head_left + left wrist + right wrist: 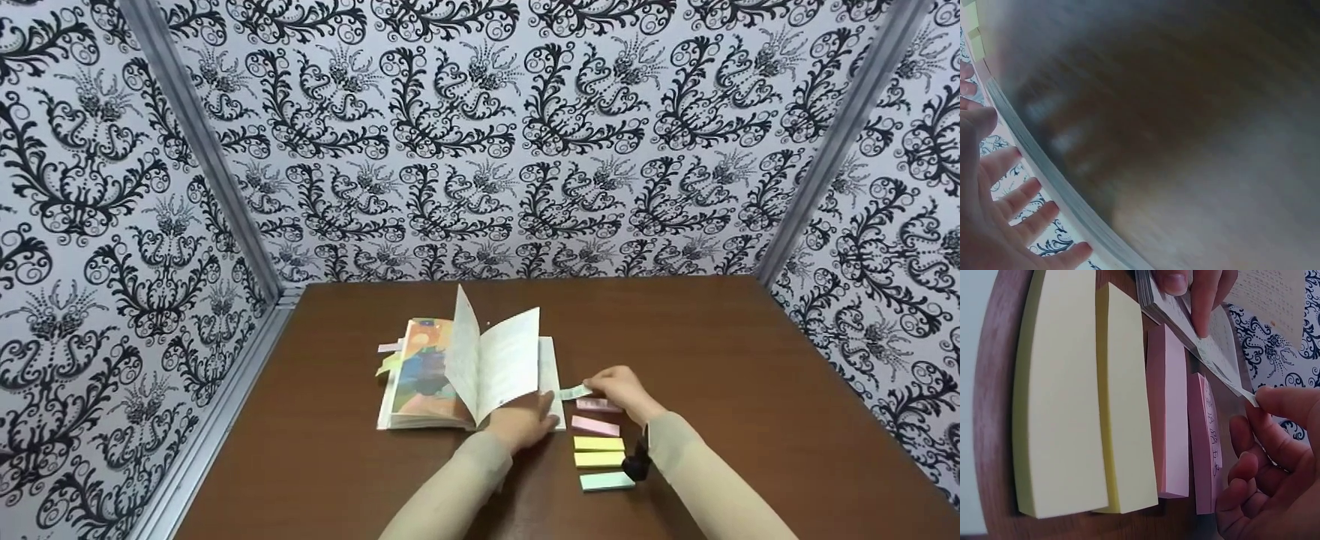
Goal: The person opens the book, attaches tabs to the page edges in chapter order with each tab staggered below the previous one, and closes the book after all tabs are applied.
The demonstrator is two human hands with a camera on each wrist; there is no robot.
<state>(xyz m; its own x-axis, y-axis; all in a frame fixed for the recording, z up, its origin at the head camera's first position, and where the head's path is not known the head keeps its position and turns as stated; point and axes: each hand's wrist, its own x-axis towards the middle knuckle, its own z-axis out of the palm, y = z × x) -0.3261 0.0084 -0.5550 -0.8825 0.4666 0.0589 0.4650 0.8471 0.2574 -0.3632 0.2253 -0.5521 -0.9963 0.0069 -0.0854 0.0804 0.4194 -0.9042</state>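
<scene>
My left hand [525, 424] lies flat, fingers straight, pressing the open paperback [469, 375]; should it slip, the stiff upright pages could fall shut over the pale green sticky tab [574, 391]. My right hand [626, 391] pinches that thin paper strip at the page's outer edge. Just below its fingers, rectangular matte pads of pink, yellow and green sticky notes [598, 442] line the smooth brown table [750, 360].

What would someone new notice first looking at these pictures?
An open book lies mid-table with two pages standing up, against bold black-and-white swirl wallpaper. The left hand presses on the book's right-hand page, while the right hand pinches a pale sticky tab at that page's edge. A row of pink, yellow and green sticky-note pads lies just right of the book.
</scene>
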